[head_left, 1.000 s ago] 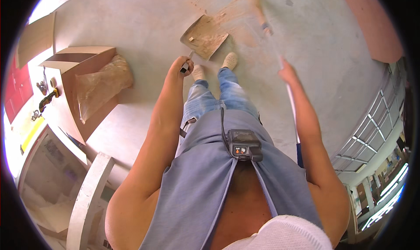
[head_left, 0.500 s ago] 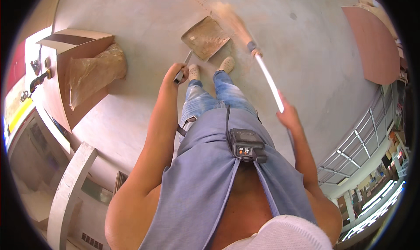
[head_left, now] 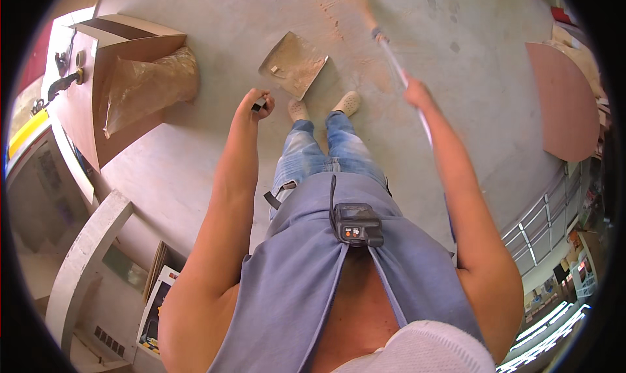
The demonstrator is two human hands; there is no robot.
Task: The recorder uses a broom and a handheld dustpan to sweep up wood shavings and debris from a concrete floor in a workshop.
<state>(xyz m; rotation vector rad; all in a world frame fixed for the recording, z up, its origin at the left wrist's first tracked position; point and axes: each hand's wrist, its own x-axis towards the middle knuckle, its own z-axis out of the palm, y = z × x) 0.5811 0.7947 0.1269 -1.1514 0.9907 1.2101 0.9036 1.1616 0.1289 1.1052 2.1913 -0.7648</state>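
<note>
My left hand (head_left: 259, 104) is closed around the dark handle end of a dustpan (head_left: 301, 63). The wide pan lies in front of my shoes, with brownish dust and a small pale scrap in it. My right hand (head_left: 419, 94) grips the white stick of a broom (head_left: 396, 61). The broom's straw head (head_left: 359, 1) is stretched far ahead at the top of the view, blurred by motion. Reddish dust (head_left: 332, 19) lies in a streak on the floor between the broom head and the pan.
On the left stands an open box of brown board (head_left: 140, 50) with a clear plastic bag (head_left: 153, 86) hanging from it. A pale curved beam (head_left: 91, 262) is nearer me. On the right are a rounded brown board (head_left: 564, 102) and a metal rack (head_left: 538, 226).
My right hand has reached forward and the broom head has moved farther away. The dustpan has shifted slightly left and nearer in view, with my left hand still on its handle.
</note>
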